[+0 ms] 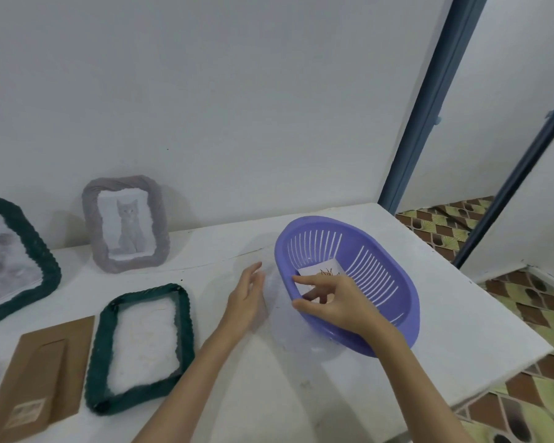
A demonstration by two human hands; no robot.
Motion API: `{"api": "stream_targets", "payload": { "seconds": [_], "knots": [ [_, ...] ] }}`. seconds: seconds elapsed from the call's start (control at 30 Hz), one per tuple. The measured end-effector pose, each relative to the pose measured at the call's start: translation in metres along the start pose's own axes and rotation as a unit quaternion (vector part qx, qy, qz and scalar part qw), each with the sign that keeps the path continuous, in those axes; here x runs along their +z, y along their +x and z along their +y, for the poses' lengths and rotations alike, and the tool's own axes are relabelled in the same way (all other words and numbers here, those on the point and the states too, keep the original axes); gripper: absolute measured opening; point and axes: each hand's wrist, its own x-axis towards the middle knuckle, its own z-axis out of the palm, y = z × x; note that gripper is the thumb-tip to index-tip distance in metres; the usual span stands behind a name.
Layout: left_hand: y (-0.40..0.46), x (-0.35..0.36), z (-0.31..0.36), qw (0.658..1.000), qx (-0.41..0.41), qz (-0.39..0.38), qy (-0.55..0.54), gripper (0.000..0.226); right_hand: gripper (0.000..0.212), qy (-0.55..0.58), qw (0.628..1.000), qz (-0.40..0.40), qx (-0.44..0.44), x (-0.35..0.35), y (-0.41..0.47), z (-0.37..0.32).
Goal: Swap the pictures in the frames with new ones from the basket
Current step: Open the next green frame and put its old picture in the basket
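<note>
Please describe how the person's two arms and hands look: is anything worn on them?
Both forearms are bare up to the picture's lower edge; no sleeve shows. The left hand and the right hand carry no glove, ring, watch or bracelet that I can see. The fingers are slim, and the nails look short and unpainted.

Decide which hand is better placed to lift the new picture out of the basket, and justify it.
Right. The right hand is inside the purple basket, fingers at the picture. The left hand rests open on the table outside the rim.

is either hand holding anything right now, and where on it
The right hand reaches into the purple basket, fingers at the near edge of the picture; a closed grip cannot be told. The left hand holds nothing.
</note>
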Motion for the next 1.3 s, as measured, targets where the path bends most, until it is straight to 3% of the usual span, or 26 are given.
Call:
{"api": "stream_targets", "payload": {
  "seconds": [0.07, 0.17, 0.23, 0.33, 0.47, 0.53, 0.67, 0.77, 0.9, 1.17, 1.3],
  "knots": [
    [-0.007, 0.005, 0.019, 0.997, 0.006, -0.036, -0.065, 0.052, 0.041, 0.03, 0.999, 0.003, 0.04, -0.007, 0.004, 0.01],
    [-0.008, 0.011, 0.032, 0.998, 0.049, -0.036, -0.031, 0.066, 0.042, -0.002, 0.993, 0.068, 0.095, -0.024, 0.015, 0.033],
    [-0.011, 0.011, 0.035, 0.997, 0.061, -0.021, -0.034, 0.064, 0.057, -0.064, 0.984, 0.079, 0.143, -0.033, 0.023, 0.043],
    [-0.019, 0.009, 0.036, 0.995, 0.09, -0.016, -0.028, 0.065, 0.085, -0.162, 0.968, 0.025, 0.191, -0.035, 0.029, 0.049],
    [-0.024, 0.009, 0.038, 0.995, 0.1, -0.007, -0.021, 0.066, 0.099, -0.225, 0.955, 0.027, 0.192, -0.034, 0.032, 0.051],
    [-0.025, 0.009, 0.038, 0.995, 0.099, -0.005, -0.02, 0.066, 0.097, -0.236, 0.949, 0.037, 0.207, -0.033, 0.033, 0.05],
    [-0.025, 0.009, 0.037, 0.995, 0.098, -0.005, -0.023, 0.066, 0.072, -0.267, 0.938, 0.024, 0.22, -0.032, 0.032, 0.048],
    [-0.025, 0.009, 0.035, 0.995, 0.096, -0.004, -0.029, 0.066, 0.055, -0.233, 0.95, 0.05, 0.202, -0.032, 0.032, 0.048],
    [-0.023, 0.009, 0.034, 0.995, 0.097, -0.009, -0.029, 0.065, 0.015, -0.164, 0.966, 0.114, 0.162, -0.035, 0.033, 0.045],
    [-0.012, 0.008, 0.033, 0.998, 0.049, -0.022, -0.04, 0.058, 0.01, 0.099, 0.971, 0.178, 0.128, -0.042, 0.019, 0.021],
    [-0.014, 0.011, 0.037, 0.996, 0.087, 0.008, 0.019, 0.055, 0.008, 0.201, 0.951, 0.216, 0.091, -0.029, 0.011, -0.003]
  ]
}}
